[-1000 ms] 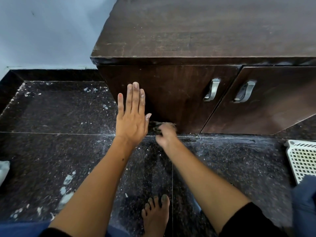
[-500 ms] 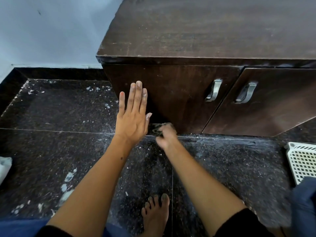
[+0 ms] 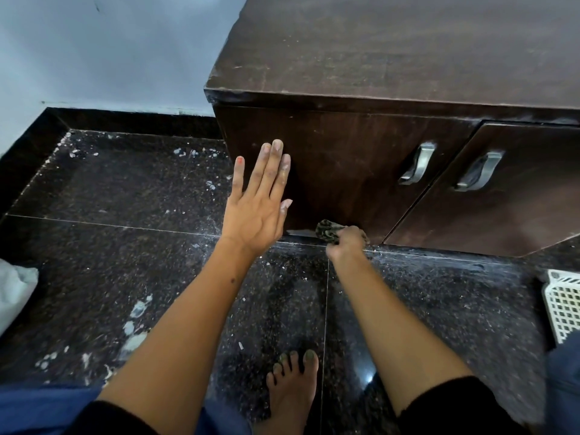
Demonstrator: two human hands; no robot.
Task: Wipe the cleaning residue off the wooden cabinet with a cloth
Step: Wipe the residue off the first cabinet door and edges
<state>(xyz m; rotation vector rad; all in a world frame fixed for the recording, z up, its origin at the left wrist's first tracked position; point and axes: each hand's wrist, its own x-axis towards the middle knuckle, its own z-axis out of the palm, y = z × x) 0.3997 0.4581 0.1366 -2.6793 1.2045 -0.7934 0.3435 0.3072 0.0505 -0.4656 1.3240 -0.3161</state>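
The fingers (image 3: 272, 171) of the left hand (image 3: 255, 211) are straight and held close together, palm flat toward the cabinet (image 3: 361, 158) near its left corner, apparently bracing against the front panel, though actual contact cannot be confirmed; the fingers of the right hand (image 3: 346, 244) are curled tight round a bunched dark cloth (image 3: 328, 232), pressing it into the bottom edge of the cabinet where the wood meets the floor (image 3: 141, 215). Against the frames of a second and half a second ago, both hands sit in much the same pose, and the cloth has worked only slightly along that bottom edge; most of the apparent shift is the head camera swinging, so the cabinet now lies further right in view. That suggests the wiping is concentrated on one stubborn stretch of the base, with the rest of the lower edge to the right likely not yet done. Pale streaks show along the top edge of the cabinet, which would probably need passes as well. Two metal handles (image 3: 417, 164) sit on the doors, and the right door looks slightly ajar; nothing inside can be seen. At the right edge stands a white lattice basket (image 3: 561, 302), only partly in view, so its contents cannot be told. A white bag (image 3: 14, 287) lies at the left edge, its contents hidden. Whitish flecks speckle the dark floor, and a bare foot (image 3: 293, 381) stands between the arms.
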